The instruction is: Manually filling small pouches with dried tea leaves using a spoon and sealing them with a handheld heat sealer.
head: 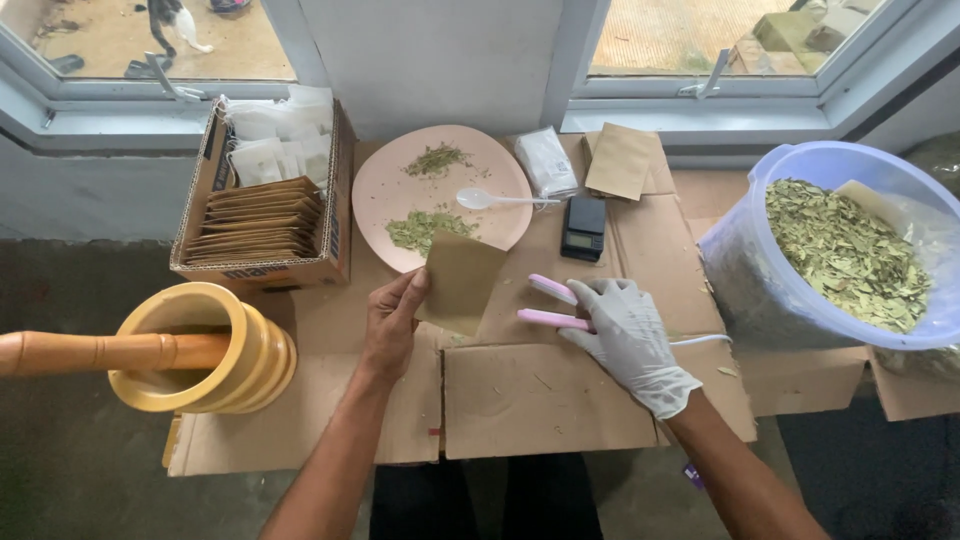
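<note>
My bare left hand (393, 318) pinches the left edge of a brown paper pouch (462, 281) held just above the cardboard. My right hand (628, 335), in a white glove, grips a pink clamp-style hand sealer (547, 305) whose two arms are spread apart, pointing left toward the pouch. Behind them sits a pink plate (385, 195) with two small heaps of crushed green leaves and a white plastic spoon (490, 200). A small black pocket scale (584, 228) lies right of the plate.
Flattened cardboard (540, 400) covers the floor. A box (262, 215) of brown pouches and white sachets stands at left, with a yellow mortar (205, 348) and wooden pestle (90, 352) in front. A tub (830, 250) of dried leaves is at right. Spare pouches (622, 160) lie by the wall.
</note>
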